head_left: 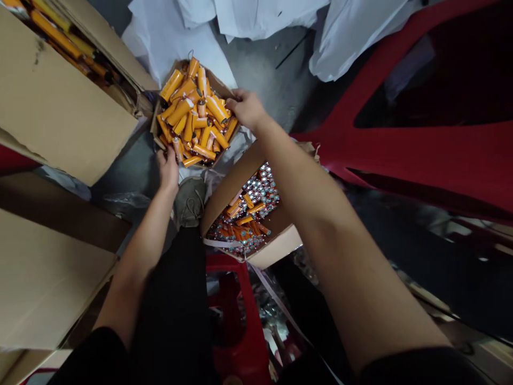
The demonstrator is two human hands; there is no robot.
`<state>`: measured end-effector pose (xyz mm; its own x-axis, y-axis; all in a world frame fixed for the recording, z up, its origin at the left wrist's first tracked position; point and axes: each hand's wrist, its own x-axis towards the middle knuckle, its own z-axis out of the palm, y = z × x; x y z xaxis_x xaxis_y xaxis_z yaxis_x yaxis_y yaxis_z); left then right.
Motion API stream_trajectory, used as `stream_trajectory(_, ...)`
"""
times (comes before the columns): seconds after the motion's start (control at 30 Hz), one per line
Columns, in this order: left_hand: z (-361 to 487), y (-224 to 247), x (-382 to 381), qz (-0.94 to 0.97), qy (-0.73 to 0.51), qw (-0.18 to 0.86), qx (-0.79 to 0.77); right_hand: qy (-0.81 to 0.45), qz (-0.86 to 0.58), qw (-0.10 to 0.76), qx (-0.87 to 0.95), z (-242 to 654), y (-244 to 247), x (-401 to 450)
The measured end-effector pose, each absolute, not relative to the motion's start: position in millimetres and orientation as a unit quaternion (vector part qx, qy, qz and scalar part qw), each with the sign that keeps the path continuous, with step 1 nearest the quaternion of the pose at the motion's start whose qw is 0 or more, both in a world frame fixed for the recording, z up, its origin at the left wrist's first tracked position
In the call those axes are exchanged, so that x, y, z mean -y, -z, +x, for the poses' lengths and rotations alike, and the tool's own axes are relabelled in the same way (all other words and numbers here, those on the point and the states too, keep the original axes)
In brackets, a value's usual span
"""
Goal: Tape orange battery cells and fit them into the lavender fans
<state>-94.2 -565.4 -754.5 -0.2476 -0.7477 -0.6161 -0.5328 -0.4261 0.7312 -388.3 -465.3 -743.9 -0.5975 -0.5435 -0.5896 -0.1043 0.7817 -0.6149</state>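
Note:
A cardboard box (155, 120) heaped with short orange-wrapped cylinders (182, 109) is on the floor side ahead of me, with white sheeting beneath and behind it. My right hand (246, 109) grips its right rim, thumb and fingers closed on the edge. At the lower left corner, my left hand (168, 170) holds the same box, its fingers partly hidden by the cardboard. Nearer to me, under my right forearm, stands a bigger open carton (228, 198). It contains many upright cylinders with shiny round ends (262, 184) and some loose orange ones (240, 219) lying on top.
Tall cardboard cartons (60, 96) stand on the left, one holding long yellow and orange pieces. A red plastic chair (344, 139) is at the right, and a red stool (248, 321) is below me. My shoe (190, 202) is between the two boxes. White sheets (256, 18) lie at the back.

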Motion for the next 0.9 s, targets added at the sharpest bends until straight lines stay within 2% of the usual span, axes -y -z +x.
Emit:
stream_trajectory(0.1, -101, 771, 572, 0.605, 0.634, 0.057, 0.478, 0.259, -0.190, 0.439, -0.839, -398, 743, 467)
stream_trajectory(0.3, -107, 773, 572, 0.616, 0.640, 0.082, 0.451, 0.230, -0.245, 0.371, -0.866, -384, 743, 465)
stream_trajectory(0.53, -110, 756, 566, 0.621, 0.509, 0.096, 0.588, 0.150, -0.262, 0.342, -0.890, -359, 704, 449)
stream_trajectory(0.73, -122, 720, 555, 0.599, 0.486, 0.064, 0.633, 0.129, -0.257, 0.292, -0.912, -343, 657, 421)
stream_trajectory(0.9, -126, 651, 576, 0.566, 0.433, 0.072, 0.698, 0.205, -0.231, 0.261, -0.915, -336, 605, 399)
